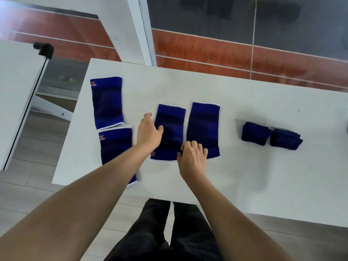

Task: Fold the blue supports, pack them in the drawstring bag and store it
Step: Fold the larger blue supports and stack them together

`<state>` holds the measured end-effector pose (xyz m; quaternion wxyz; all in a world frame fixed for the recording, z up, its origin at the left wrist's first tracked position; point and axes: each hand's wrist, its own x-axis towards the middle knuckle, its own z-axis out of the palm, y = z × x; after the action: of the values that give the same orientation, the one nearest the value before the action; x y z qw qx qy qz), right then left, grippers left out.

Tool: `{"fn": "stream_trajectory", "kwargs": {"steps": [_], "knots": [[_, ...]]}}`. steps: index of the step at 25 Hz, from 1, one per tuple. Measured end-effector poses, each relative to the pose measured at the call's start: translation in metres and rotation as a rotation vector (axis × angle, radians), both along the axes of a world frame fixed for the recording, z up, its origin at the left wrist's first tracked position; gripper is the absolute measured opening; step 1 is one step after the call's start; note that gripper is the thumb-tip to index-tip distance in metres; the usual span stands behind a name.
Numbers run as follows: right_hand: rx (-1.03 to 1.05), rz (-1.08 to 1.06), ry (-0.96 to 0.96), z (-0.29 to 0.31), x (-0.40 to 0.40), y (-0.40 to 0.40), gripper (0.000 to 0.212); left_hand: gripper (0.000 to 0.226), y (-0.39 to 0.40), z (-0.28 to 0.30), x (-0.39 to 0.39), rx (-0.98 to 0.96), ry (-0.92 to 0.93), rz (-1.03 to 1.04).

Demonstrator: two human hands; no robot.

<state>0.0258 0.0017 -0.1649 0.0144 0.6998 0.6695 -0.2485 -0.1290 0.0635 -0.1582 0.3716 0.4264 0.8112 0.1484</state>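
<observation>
Both of our hands are down on the middle support (170,131), which lies flat on the white table (244,176). Our left hand (148,131) rests on its left edge, fingers relaxed and the thumb laid across the fabric. Our right hand (192,154) has its fingers curled at the support's near right corner, seemingly pinching it, and overlaps the edge of the next support (204,127) just to the right. Two more flat supports lie to the left, the far one (107,102) and the near one (116,146), the latter partly under our left forearm. Each carries a small orange logo, too blurred to read. Well to the right sit two folded supports (256,133) and (286,138), touching each other.
</observation>
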Motion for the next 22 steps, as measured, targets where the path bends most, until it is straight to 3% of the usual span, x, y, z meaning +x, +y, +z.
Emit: {"fn": "stream_trajectory", "kwargs": {"steps": [2, 7, 11, 14, 22], "knots": [[0.046, 0.016, 0.039, 0.001, 0.001, -0.005, 0.013, 0.058, 0.01, -0.002, 0.006, -0.064, -0.072, 0.104], [0.081, -0.082, 0.307, 0.011, 0.019, -0.006, 0.016, 0.018, 0.019, 0.001, 0.003, 0.004, -0.292, 0.246], [0.01, -0.304, 0.554, 0.019, 0.047, 0.002, 0.029, 0.008, 0.027, 0.018, 0.007, 0.152, -0.43, 0.144], [0.065, -0.364, 0.549, 0.018, 0.073, 0.004, 0.032, 0.01, 0.037, 0.022, 0.029, 0.182, -0.49, 0.061], [0.126, -0.323, 0.4, 0.015, 0.114, 0.003, 0.033, 0.01, 0.049, -0.01, 0.079, 0.114, -0.374, 0.004]]}}
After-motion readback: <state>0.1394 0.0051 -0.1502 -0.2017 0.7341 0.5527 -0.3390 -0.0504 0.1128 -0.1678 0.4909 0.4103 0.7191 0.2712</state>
